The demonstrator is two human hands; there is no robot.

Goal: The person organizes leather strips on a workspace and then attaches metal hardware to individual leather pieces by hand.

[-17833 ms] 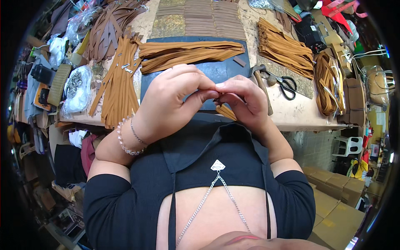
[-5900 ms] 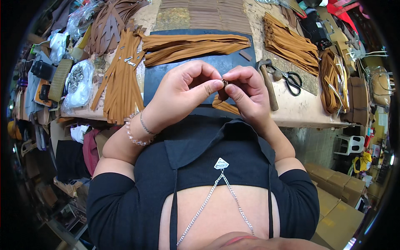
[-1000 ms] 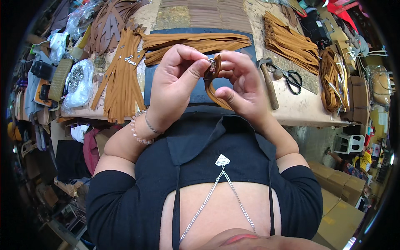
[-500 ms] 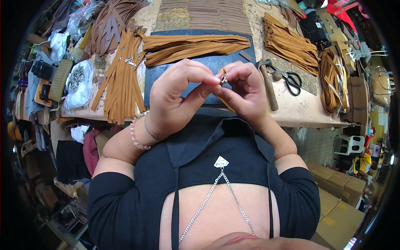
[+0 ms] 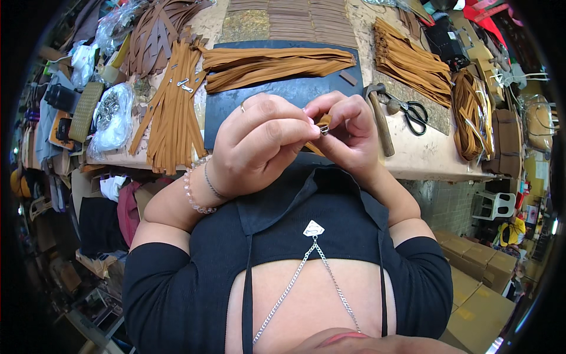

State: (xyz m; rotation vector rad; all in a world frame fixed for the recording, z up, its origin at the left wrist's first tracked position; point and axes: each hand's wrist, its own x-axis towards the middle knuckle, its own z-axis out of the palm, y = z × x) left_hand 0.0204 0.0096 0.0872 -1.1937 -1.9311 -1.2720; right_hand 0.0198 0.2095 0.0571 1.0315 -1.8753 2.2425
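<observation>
Both my hands meet just past the table's near edge, over a black mat (image 5: 218,127). My right hand (image 5: 352,131) pinches the end of a brown zipper tape (image 5: 315,148) between thumb and forefinger. At that end sits a small metal zipper slider (image 5: 324,130). My left hand (image 5: 256,141) is closed, its fingertips pressed together against the slider; its thumb is mostly hidden behind the fingers. Beyond my hands, a bundle of brown zipper tapes (image 5: 277,68) lies across the mat. Several loose metal sliders (image 5: 186,87) rest on more tapes (image 5: 174,121) at the left.
A hammer (image 5: 381,121) and black-handled scissors (image 5: 416,118) lie right of the mat. Further right are another zipper bundle (image 5: 410,62) and a coiled brown tape (image 5: 469,118). A clear plastic bag (image 5: 113,121) stands at the left. Dark brown strips (image 5: 312,23) line the far side.
The slider and my right fingers have shifted slightly right and nearer. My left hand has turned, so the backs of its fingers now cover its thumb.
</observation>
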